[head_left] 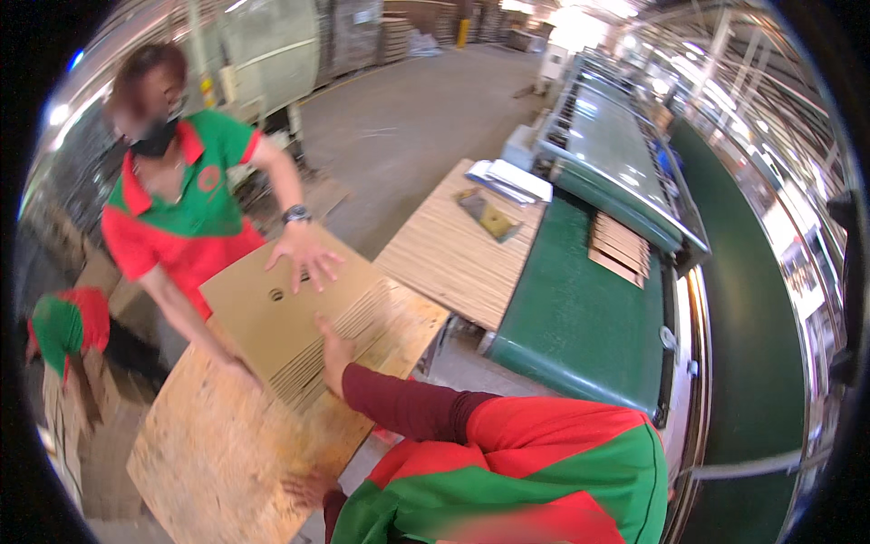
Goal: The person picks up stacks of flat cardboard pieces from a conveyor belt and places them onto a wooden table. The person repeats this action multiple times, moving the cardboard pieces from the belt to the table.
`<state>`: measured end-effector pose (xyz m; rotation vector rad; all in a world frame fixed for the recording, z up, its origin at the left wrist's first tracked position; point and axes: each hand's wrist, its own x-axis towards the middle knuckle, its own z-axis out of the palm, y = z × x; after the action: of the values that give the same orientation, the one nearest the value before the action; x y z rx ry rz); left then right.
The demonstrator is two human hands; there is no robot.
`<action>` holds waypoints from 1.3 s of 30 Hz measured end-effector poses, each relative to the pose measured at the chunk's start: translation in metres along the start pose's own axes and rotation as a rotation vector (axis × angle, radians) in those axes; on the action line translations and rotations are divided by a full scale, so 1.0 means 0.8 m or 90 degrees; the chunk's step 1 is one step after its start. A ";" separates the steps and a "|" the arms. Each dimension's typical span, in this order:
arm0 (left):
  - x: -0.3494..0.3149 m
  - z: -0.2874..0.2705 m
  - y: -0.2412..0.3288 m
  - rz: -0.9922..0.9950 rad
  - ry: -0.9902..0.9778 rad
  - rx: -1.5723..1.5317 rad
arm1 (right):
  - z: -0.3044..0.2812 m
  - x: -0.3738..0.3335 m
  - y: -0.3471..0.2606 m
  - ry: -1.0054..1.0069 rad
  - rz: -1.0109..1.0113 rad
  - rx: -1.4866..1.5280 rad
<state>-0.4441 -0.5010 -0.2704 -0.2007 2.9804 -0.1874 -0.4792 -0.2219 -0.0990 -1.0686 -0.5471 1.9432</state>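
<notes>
Nearby, the left hand [306, 490] rests on the edge of the plywood tabletop [217, 453], palm down, fingers slightly spread and holding nothing. Farther in, the right hand [337, 356], at the end of a maroon sleeve [403, 396], touches the stepped edge of a stack of brown cardboard sheets [272, 322]; one digit lies extended on the top sheet. Whether the remaining fingers grip the stack cannot be told, as they are hidden. The stack is located on the far part of the tabletop, its edges fanned in narrow steps on the side toward the wearer. Round dark marks show on the top face.

Across the stack stands a co-worker [181, 195] in a red and green shirt. One of that person's hands [306, 258] lies spread on the top sheet; the other [240, 372] is at the stack's side edge. A second person [68, 322] bends at the far left.

Beyond the tabletop, a striped wooden board [453, 249] carries white papers [512, 179]. Beside it runs a green conveyor belt [580, 335] bearing overlapping cardboard pieces [619, 247]. Behind these extends a long machine [612, 127]; a yellow post [463, 34] stands in the background.
</notes>
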 end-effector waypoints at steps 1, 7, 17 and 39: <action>0.002 0.005 -0.001 -0.001 -0.005 0.005 | 0.000 0.000 -0.023 -0.039 0.054 0.044; 0.014 0.030 -0.006 0.000 0.064 0.018 | -0.021 -0.017 -0.161 -0.209 0.285 0.024; -0.124 0.027 0.192 0.673 0.368 -0.428 | -0.440 0.001 -0.237 0.196 0.181 -0.125; -0.160 0.009 0.612 0.577 -0.461 -0.106 | -0.892 -0.021 -0.426 0.797 0.073 -0.636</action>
<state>-0.3783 -0.0021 -0.3253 0.8553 2.0925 0.2018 0.2808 -0.0570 -0.2435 -2.6177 -0.6845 0.6301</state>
